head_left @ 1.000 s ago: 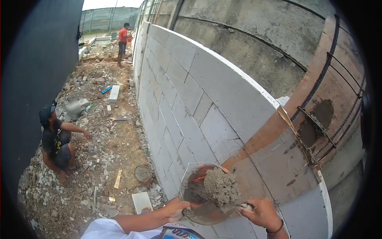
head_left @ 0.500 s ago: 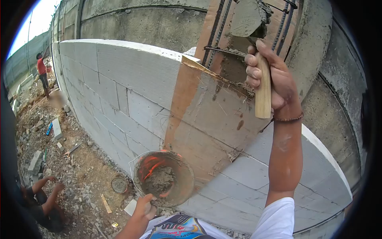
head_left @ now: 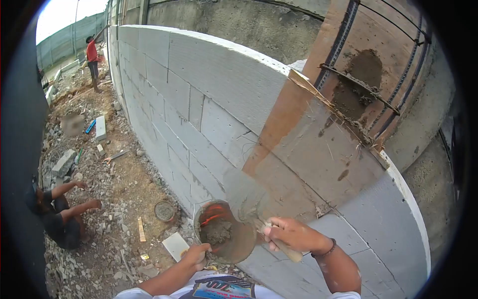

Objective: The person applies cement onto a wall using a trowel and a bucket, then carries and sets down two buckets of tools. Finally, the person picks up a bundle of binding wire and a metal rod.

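Note:
My left hand (head_left: 195, 255) grips the rim of a mortar-smeared bucket (head_left: 241, 244), tilted so that its orange inside shows. Wet mortar (head_left: 216, 231) lies in it. In my right hand (head_left: 294, 234) is the wooden handle of a trowel (head_left: 251, 207), its blurred blade just beyond the bucket's right rim. At the upper right, wet mortar (head_left: 366, 70) sits between steel rebars (head_left: 338, 45) against a brown formwork board (head_left: 318, 144). The white block wall (head_left: 199, 114) runs along beside the bucket.
One person (head_left: 59, 214) squats on the rubble at the left; another in red (head_left: 92, 57) stands farther back, an arm raised to the wall. A small mortar container (head_left: 164, 211), a wood piece (head_left: 142, 229), white blocks (head_left: 101, 128) and a blue tool (head_left: 90, 126) lie on the ground.
My right hand has come down from the rebars to the bucket with the trowel, which has left the column. The view has shifted, and my left hand still holds the bucket.

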Action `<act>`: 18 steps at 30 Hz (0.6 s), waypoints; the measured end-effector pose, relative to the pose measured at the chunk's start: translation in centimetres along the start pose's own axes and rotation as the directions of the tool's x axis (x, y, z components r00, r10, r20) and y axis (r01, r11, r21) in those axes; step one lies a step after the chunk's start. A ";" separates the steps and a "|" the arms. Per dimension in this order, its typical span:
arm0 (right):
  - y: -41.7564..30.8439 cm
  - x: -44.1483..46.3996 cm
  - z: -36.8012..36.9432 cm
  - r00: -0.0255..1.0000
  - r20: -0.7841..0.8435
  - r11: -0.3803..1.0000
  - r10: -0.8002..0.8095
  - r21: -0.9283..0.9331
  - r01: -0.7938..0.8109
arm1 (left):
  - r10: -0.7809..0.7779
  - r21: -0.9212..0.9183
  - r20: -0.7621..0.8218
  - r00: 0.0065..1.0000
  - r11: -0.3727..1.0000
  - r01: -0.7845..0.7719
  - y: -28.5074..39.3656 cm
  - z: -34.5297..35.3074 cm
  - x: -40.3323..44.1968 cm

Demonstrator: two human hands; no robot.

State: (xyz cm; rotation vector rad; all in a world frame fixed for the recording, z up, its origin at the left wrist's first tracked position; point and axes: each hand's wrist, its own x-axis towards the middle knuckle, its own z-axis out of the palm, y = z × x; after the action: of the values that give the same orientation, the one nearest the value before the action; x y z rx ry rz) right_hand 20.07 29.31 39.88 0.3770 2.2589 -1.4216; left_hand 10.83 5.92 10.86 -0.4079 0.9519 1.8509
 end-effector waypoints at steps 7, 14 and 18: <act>18.8 14.6 6.7 0.999 -0.052 0.622 0.004 -0.782 -0.044 | 0.236 0.538 -0.131 0.963 0.833 -0.131 -2.8 -0.2 1.5; 12.4 14.3 13.0 0.943 -0.005 0.336 -0.331 -0.935 0.114 | 0.250 0.600 -0.158 0.955 0.793 -0.109 -0.7 -0.4 2.5; 12.8 17.2 10.2 0.918 -0.308 0.507 -0.250 -0.849 -0.147 | 0.320 0.684 -0.169 0.932 0.719 -0.123 -0.4 -0.3 1.4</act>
State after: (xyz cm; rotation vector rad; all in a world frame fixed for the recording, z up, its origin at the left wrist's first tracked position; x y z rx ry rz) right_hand 13.19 25.58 17.45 0.2509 2.9808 -0.0263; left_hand 10.50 6.62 9.64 -0.1008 1.8479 1.5325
